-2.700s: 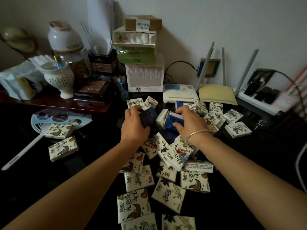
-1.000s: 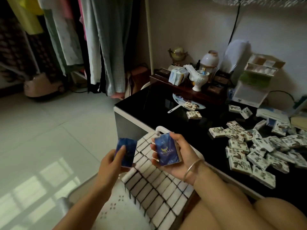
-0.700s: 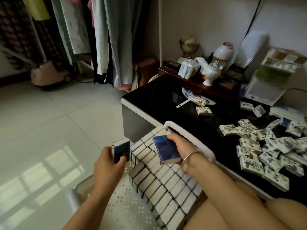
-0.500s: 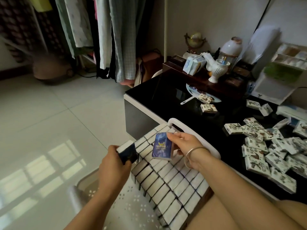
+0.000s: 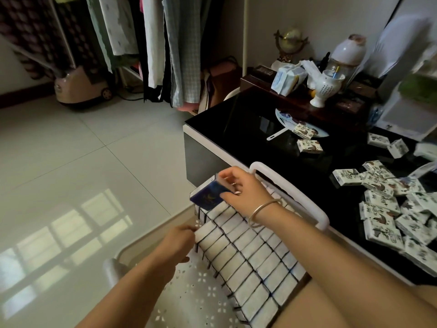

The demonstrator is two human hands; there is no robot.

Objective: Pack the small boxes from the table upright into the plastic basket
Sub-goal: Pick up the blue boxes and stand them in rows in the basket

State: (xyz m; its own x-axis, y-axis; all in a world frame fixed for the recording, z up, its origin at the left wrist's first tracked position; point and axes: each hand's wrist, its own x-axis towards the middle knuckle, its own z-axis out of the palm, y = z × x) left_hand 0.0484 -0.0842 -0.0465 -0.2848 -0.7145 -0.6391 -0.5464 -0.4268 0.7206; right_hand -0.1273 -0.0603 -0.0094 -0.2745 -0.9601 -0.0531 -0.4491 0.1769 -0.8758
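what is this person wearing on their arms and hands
Both forearms are bare, with no sleeves in view and no gloves. A thin, plain, silver-coloured bangle circles the wrist of the right hand. Nothing shows on the left hand or its wrist.

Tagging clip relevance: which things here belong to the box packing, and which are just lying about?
Job: blue box in the right hand; left hand at the packed boxes; plastic basket; loose boxes on the table.
Lying about: hand fan, white cup, globe, hanging clothes.
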